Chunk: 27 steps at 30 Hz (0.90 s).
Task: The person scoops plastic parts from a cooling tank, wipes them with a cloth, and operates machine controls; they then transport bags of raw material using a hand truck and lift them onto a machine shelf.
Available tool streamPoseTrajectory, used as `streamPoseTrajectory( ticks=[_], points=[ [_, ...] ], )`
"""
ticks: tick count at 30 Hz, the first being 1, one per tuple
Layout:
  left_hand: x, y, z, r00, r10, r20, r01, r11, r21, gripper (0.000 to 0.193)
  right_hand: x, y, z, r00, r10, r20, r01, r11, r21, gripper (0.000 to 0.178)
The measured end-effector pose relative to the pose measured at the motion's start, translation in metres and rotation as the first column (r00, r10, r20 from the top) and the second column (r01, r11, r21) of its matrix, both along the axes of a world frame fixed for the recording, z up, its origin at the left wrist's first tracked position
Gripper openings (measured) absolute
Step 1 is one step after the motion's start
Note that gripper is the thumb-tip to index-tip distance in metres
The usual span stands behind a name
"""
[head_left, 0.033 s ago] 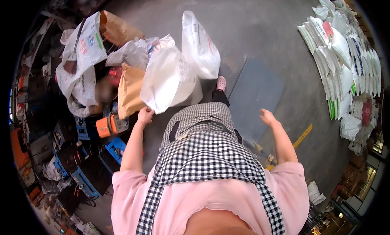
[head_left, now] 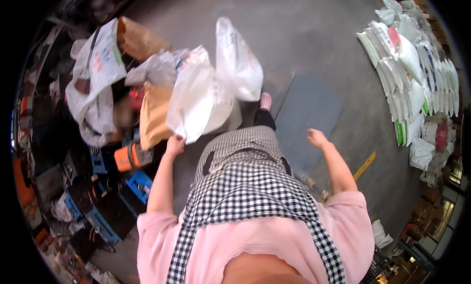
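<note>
left hand [head_left: 175, 145] is closed on the lower corner of the white bag [head_left: 196, 100], thumb and fingers pinching its edge. bag hangs in front of the person, a bit left of center, mouth side tilted toward the camera, plastic translucent where light comes through. right hand [head_left: 318, 138] is raised on the other side, well apart from the bag, above the gray floor panel [head_left: 309, 112] as seen from here. its fingers look curled in; can't tell how tightly.

just beyond the white bag, to its right, is the printed white sack [head_left: 239, 63], upright and overlapping it in view. can't tell if the two touch. on the left, the tan paper bag [head_left: 154, 114] sits right beside the white bag. behind that, crumpled clear plastic [head_left: 156, 70], then the brown paper sack [head_left: 140, 38] and the draped white sack [head_left: 100, 53] with red print.

nearer on the left: an orange machine part [head_left: 132, 156] and a blue frame [head_left: 140, 186], near the left forearm. far right: a stack of white sacks [head_left: 397, 73], well apart from both hands. yellow floor stripe [head_left: 364, 166] runs just beside the right forearm. pink clog [head_left: 266, 101] shows by the panel's left edge.
</note>
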State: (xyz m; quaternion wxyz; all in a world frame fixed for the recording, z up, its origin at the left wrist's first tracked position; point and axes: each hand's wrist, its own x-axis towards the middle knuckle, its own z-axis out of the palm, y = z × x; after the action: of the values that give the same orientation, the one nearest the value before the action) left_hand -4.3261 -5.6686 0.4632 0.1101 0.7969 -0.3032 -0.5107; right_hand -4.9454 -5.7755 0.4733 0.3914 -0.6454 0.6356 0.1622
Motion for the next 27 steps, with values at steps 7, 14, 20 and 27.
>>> streamPoseTrajectory(
  ticks=[7,14,20,27],
  points=[
    [-0.115,-0.085,-0.030,0.981,0.167,-0.097,-0.176,0.980,-0.091,0.023,0.077,-0.214,0.007,0.891,0.451,0.053,-0.452,0.892,0.016,0.035],
    [-0.181,-0.190,-0.019,0.921,0.325,-0.214,-0.333,0.943,-0.001,0.025,0.136,-0.385,-0.005,0.870,0.491,0.036,-0.478,0.860,-0.177,0.028],
    [-0.162,-0.187,-0.104,0.949,0.262,-0.176,-0.279,0.957,-0.077,0.034,0.220,-0.417,-0.006,0.779,0.595,0.200,-0.548,0.800,-0.245,0.035],
    [-0.201,-0.240,-0.092,0.799,0.558,-0.224,-0.511,0.826,0.238,0.057,0.336,-0.451,0.011,0.467,0.877,-0.114,-0.856,0.415,-0.308,0.053]
  ],
)
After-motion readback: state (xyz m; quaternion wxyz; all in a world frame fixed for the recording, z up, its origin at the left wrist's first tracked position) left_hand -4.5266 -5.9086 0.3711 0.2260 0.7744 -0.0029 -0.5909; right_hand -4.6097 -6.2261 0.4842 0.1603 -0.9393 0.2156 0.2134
